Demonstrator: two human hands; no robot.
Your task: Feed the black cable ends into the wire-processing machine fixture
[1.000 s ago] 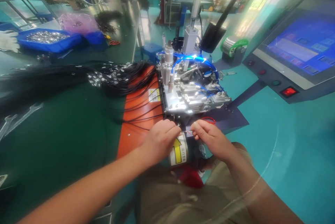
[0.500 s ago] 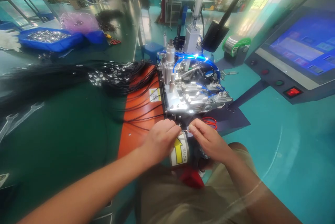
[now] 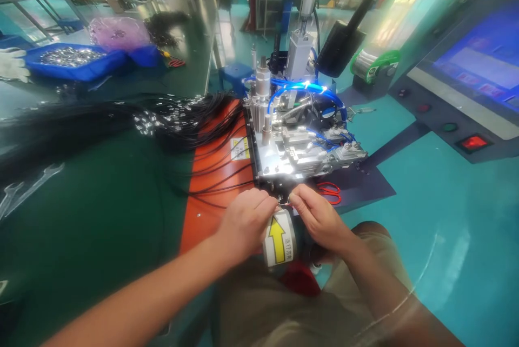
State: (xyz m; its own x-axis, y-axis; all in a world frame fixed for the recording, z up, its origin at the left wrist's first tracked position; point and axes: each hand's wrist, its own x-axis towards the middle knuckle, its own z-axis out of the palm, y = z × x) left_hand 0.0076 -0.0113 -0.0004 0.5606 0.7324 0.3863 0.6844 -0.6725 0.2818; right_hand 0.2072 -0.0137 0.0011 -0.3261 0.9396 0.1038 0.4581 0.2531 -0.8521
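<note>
Just in front of the machine, my left hand is closed in a pinch. My right hand faces it, thumb and fingers pressed together. A short length of thin wire spans the small gap between the two sets of fingertips; its fine detail is too small to make out. Black cables with metal ends lie over the orange plate to the left of my hands. Below the fingers is a rounded housing with a white label bearing a yellow arrow.
The metal machine with blue air hoses stands straight ahead. Red-handled scissors lie beside it. At right are a control screen and a wire spool. Wrenches and a blue tray of metal parts are left.
The view has shifted slightly, so the screen and spool appear further right. My hands stay nearly in place, still pinching the wire; the right hand sits marginally closer to the left.
</note>
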